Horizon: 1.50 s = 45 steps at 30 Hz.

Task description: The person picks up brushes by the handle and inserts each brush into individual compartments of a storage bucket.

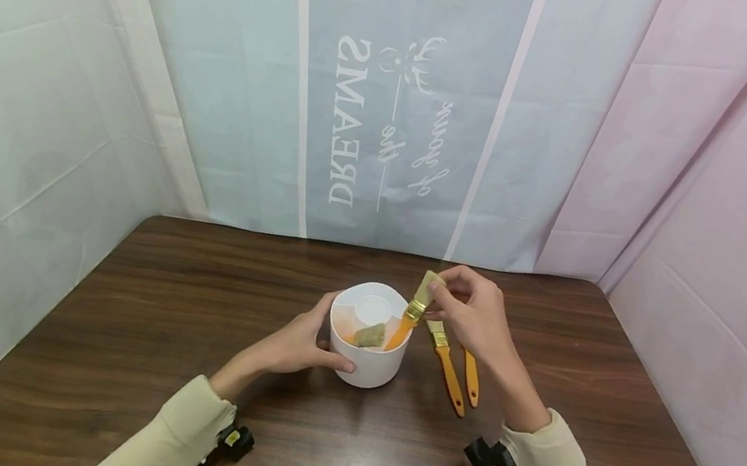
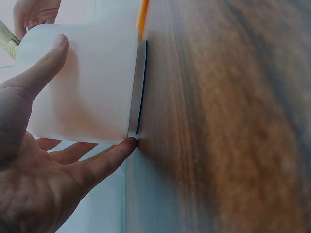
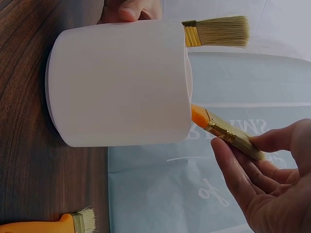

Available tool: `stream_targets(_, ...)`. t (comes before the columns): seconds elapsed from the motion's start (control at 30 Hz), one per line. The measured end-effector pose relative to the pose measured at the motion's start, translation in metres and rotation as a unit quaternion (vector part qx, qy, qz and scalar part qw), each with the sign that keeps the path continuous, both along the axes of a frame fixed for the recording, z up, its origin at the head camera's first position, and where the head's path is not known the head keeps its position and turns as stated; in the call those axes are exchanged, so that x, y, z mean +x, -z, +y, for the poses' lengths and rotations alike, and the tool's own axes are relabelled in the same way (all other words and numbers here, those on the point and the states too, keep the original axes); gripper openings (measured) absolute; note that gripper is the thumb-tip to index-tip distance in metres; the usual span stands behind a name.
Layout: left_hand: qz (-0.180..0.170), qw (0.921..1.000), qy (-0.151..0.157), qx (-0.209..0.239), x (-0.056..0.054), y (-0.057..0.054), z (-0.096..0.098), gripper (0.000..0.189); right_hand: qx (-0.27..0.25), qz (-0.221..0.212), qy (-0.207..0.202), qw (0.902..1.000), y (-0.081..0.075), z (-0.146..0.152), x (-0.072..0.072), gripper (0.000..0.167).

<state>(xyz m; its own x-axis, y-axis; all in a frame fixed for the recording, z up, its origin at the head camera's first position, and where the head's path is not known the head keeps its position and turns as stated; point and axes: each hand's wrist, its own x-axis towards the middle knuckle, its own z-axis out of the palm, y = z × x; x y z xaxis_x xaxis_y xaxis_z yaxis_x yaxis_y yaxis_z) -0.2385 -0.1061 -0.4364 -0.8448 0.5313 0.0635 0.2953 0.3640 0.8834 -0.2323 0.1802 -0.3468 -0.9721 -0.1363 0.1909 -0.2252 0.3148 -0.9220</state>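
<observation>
A white round container (image 1: 370, 369) with a divided inside stands on the table. My left hand (image 1: 296, 343) grips it from the left, thumb (image 2: 46, 68) on the near side and fingers round the far side. One paintbrush (image 1: 368, 336) leans in the container, bristles up, its yellow handle inside. With the right hand (image 1: 476, 316) I pinch a second paintbrush (image 3: 224, 133) by its bristles at the right rim. Its bristles point up and its orange handle goes down into the container, where the lower end is hidden.
Two more paintbrushes lie on the table right of the container: one brush (image 1: 449, 378) in full sight, the other brush (image 1: 471, 379) partly under the right hand. The brown wooden table (image 1: 182, 299) meets a light blue printed curtain (image 1: 382, 184) at the back and pale cloth at both sides.
</observation>
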Motion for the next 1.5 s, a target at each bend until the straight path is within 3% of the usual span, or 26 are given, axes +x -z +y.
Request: stream_targets(1.5, -0.005, 1.0, 0.005, 0.005, 0.0009, 0.0008, 0.0004, 0.111, 0.061, -0.001, -0.042, 0.9973, -0.0001, 0.0004, 0.0021, 0.017)
